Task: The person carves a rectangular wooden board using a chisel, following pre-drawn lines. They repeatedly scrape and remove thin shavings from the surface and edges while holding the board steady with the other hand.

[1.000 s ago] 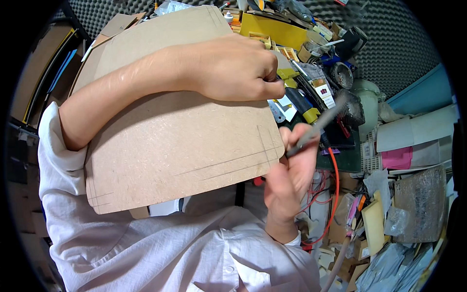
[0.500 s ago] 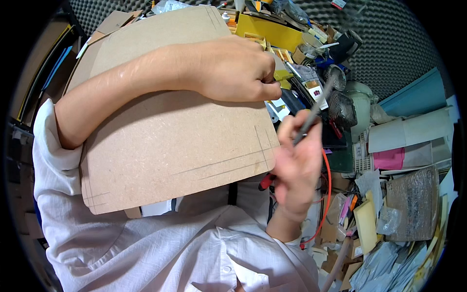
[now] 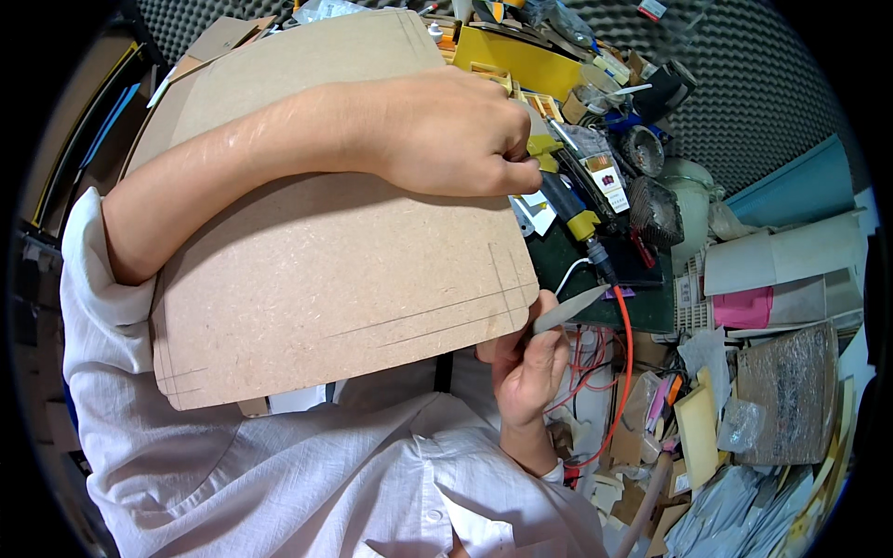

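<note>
A brown fibreboard panel [image 3: 344, 260] with rounded corners and pencil lines near its edges lies tilted in front of me, its near edge above my lap. My left forearm crosses over it, and my left hand [image 3: 456, 135] is closed at the panel's right edge, fingers curled down over it. Beside the near right corner, my right hand [image 3: 530, 372] is closed around a grey tapered file [image 3: 569, 311]. The file's tip points right and away from me. Its blade passes close to the rounded corner; whether it touches cannot be made out. The file's handle is hidden.
A yellow-and-dark power tool [image 3: 567, 205] with a red cable [image 3: 629, 344] lies right of the panel. Behind it are a yellow sheet [image 3: 516, 60] and a cluttered bench. A whitish bucket [image 3: 684, 200], a wrapped package [image 3: 789, 395] and plastic bags [image 3: 735, 516] crowd the right side.
My right hand has moved down and toward the left, bringing the file from raised and blurred to lower beside the panel's corner. My left hand and the panel have hardly moved.
</note>
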The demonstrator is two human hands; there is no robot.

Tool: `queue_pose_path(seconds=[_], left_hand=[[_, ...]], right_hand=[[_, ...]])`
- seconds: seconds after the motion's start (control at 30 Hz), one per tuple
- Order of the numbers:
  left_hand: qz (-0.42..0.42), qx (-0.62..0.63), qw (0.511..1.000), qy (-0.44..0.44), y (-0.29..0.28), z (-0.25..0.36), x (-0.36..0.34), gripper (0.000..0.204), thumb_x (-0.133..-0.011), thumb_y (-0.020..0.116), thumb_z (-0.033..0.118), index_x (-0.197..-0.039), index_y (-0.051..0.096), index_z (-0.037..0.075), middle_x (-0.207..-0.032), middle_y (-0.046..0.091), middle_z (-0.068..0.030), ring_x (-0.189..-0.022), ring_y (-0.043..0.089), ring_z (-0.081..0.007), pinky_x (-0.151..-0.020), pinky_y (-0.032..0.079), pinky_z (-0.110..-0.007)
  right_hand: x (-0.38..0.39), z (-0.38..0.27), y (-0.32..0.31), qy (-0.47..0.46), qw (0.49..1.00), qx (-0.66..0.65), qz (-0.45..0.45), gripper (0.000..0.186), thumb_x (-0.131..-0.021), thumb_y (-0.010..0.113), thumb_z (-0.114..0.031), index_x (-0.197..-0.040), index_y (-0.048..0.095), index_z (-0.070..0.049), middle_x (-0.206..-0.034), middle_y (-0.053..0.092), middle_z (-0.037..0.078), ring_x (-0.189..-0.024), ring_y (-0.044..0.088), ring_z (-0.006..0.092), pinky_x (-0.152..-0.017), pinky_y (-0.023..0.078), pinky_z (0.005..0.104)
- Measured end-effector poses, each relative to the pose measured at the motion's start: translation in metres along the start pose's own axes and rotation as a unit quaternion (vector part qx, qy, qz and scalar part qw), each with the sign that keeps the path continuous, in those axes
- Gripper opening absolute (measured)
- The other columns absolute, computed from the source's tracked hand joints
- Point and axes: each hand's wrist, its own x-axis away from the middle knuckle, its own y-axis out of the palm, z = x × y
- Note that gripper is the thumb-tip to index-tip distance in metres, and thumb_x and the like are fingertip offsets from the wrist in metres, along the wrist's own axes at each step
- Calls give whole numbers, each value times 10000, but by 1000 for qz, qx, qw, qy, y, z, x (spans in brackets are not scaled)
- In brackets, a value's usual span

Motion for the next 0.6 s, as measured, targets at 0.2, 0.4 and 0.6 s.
queue_pose_path(seconds=[0.2, 0.4, 0.6], left_hand=[[1, -3, 1000, 14, 0, -2, 0, 374, -872, 512, 288, -708, 657, -15, -600, 581, -160, -595, 546, -296, -633, 437, -384], [-9, -15, 1000, 19, 2, -3, 0, 341, -875, 513, 278, -742, 660, 0, -600, 579, -163, -593, 546, -304, -625, 434, -390], [3, -18, 1000, 24, 2, -3, 1, 327, -876, 520, 282, -767, 666, 10, -605, 578, -163, -590, 547, -309, -621, 436, -390]], right_hand=[[4, 8, 5, -14, 999, 27, 22, 430, -974, 382, -335, -748, 514, 5, -673, 486, 48, -565, 495, 78, -483, 354, 184], [1, 10, 10, -61, 996, 56, 42, 411, -971, 403, -321, -731, 492, 0, -680, 499, 47, -573, 497, 90, -514, 366, 210], [1, 5, 11, -51, 994, 82, 41, 400, -972, 403, -321, -784, 504, 18, -684, 516, 34, -599, 492, 90, -542, 368, 219]])
